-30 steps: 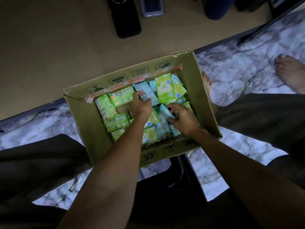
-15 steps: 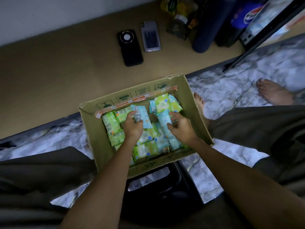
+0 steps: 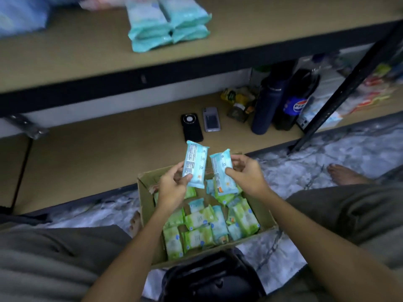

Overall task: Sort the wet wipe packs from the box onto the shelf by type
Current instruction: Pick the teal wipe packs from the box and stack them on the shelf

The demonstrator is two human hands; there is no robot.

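Observation:
An open cardboard box [image 3: 146, 204] on the floor between my legs holds several green and light-blue wet wipe packs [image 3: 199, 219]. My left hand [image 3: 172, 187] grips one light-blue pack [image 3: 195, 163], held upright above the box. My right hand [image 3: 245, 174] grips a second light-blue pack [image 3: 221, 168] beside it, also above the box. A stack of light-blue packs [image 3: 168, 25] lies on the upper shelf [image 3: 87, 51].
On the lower shelf [image 3: 109, 149] lie a black phone [image 3: 191, 130] and a grey phone [image 3: 211, 118], with a dark bottle [image 3: 265, 110], a Pepsi bottle [image 3: 293, 105] and small items at right. A black shelf post [image 3: 340, 94] slants down. A black bag [image 3: 209, 277] sits below the box.
Both hands have risen out of the box, each holding a light-blue pack. The view has tilted up, and the upper shelf with its stack has come into sight.

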